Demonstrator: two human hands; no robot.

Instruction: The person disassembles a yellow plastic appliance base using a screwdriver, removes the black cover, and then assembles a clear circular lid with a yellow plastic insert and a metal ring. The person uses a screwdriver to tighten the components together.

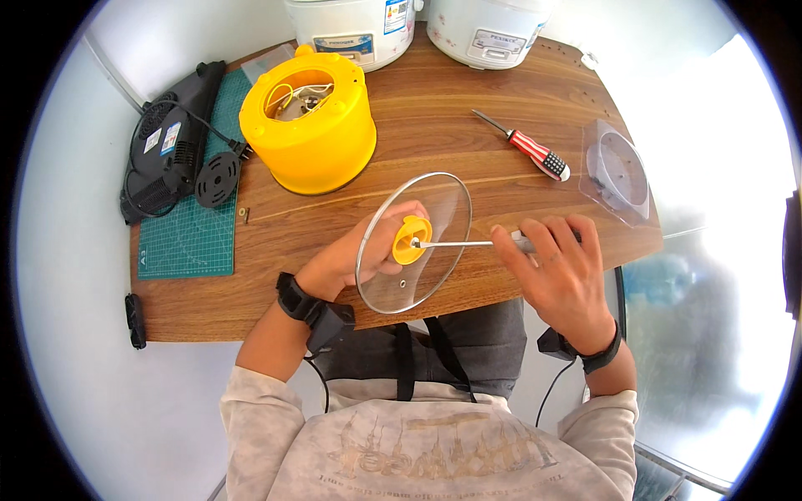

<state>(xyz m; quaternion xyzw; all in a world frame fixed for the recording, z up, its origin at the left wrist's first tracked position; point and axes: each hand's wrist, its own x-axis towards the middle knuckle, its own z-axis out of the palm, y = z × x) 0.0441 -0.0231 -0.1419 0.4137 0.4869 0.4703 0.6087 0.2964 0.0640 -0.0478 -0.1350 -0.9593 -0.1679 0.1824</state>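
The round glass lid with a metal rim (415, 242) is held on its edge above the front edge of the brown wooden desk (434, 125), near the middle of that edge. Its flat face is turned toward the person's right, and it tilts a little, so the rim looks like an oval. A yellow plastic knob (411, 240) sits at the centre of the lid. The tip of a long thin metal screwdriver (468, 244) meets the middle of this knob. The long axis of the screwdriver is almost level and runs along the front edge of the desk, with the tip pointing to the person's left.

The left hand (355, 259) is behind the glass and is seen partly through it. Its fingers are closed on the knob from the far side and so keep the lid up. The right hand (564, 271) is closed around the handle of the screwdriver, and the handle is almost fully hidden under the curled fingers.

Farther back, a yellow round plastic pot body (309, 125) stands open near the back left corner, beside a green cutting mat (188, 234) at the left edge. A second screwdriver with a red handle (526, 146) lies toward the right side. A clear plastic package (618, 171) rests at the right edge. Two white rice cookers (418, 29) stand at the back edge.
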